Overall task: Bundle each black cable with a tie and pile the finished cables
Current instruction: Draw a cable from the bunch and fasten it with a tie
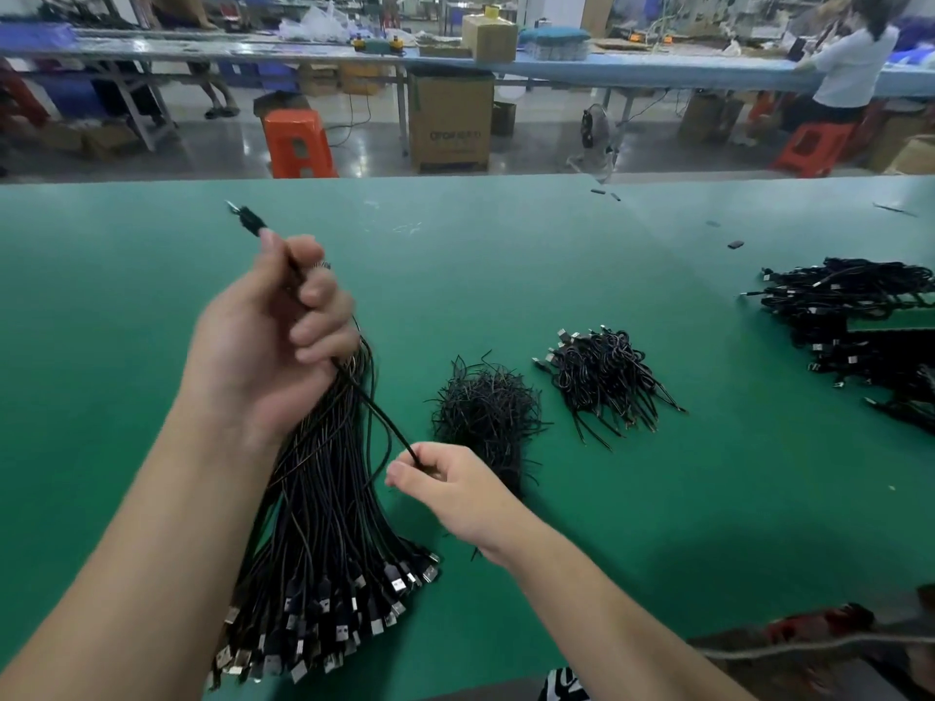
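Black cable stock, unbundled (pixel 324 498): a thick sheaf hangs from the left hand (pixel 273 336), left of centre in the frame, with its plug ends fanned out on the green counter (pixel 152 296) at lower left. Left hand is closed in a fist round the top of the sheaf. One plug end (pixel 248 220) sticks up above the fist, towards the upper left.

Right hand (pixel 445 490), centre-low, pinches a single cable (pixel 379 412) between thumb and fingertips; that strand runs taut up to the fist.

Loose ties (pixel 485 412) lie in a heap just right of the right hand. Finished cables (pixel 607 376) sit in a small pile further right. A larger dark cable mass (pixel 850 316) lies at the right edge, state unclear.

Judgement: step in hand is separating one cable from the sheaf. To do it well: draw along the strand's own line, not sideways, so neighbours are not dragged out. Keep the fist firm enough to hold the rest, loose enough to let one slide. Coil it evenly before reaching for a tie.
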The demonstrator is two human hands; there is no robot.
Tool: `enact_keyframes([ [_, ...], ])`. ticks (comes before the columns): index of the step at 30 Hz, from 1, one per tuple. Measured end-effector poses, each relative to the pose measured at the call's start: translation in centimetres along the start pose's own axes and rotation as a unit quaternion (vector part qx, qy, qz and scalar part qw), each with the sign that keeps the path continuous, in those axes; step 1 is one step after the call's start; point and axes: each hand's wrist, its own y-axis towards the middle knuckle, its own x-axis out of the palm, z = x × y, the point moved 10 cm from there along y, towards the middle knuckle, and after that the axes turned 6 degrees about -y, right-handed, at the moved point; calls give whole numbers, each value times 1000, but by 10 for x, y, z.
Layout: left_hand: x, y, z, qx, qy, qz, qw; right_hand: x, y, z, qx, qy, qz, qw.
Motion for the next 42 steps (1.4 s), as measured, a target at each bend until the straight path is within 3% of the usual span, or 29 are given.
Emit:
enact_keyframes([
  [2,-9,-2,12,-9,2,11,1000,-1,1,15,29,70,6,997],
  [6,-46,-7,12,-49,15,126,991,11,-2,24,47,195,-53,978],
  [11,-61,-11,4,-45,37,152,987,40,-14,27,20,-23,-150,988],
  [15,-46,-6,2,-26,146,74,986,16,-15,2,-56,-200,-101,973],
  [19,-22,-7,-7,1,372,23,928,-10,-6,-46,-83,-49,-40,995],
  [22,-2,-10,-25,-2,434,3,901,-11,3,-69,-88,89,-46,991],
  [25,6,-11,-42,-32,403,-15,915,-8,0,-86,-108,222,-75,966],
  [30,12,-20,-67,-122,258,-72,956,-3,-10,-84,-116,262,-130,949],
  [37,18,-37,-98,-253,191,-160,935,12,-19,-72,-96,278,-195,936],
  [39,18,-31,-96,-217,178,-144,949,14,-17,-69,-86,309,-199,926],
  [42,15,-11,-61,-60,61,-76,993,16,-13,-59,-57,386,-212,896],
])
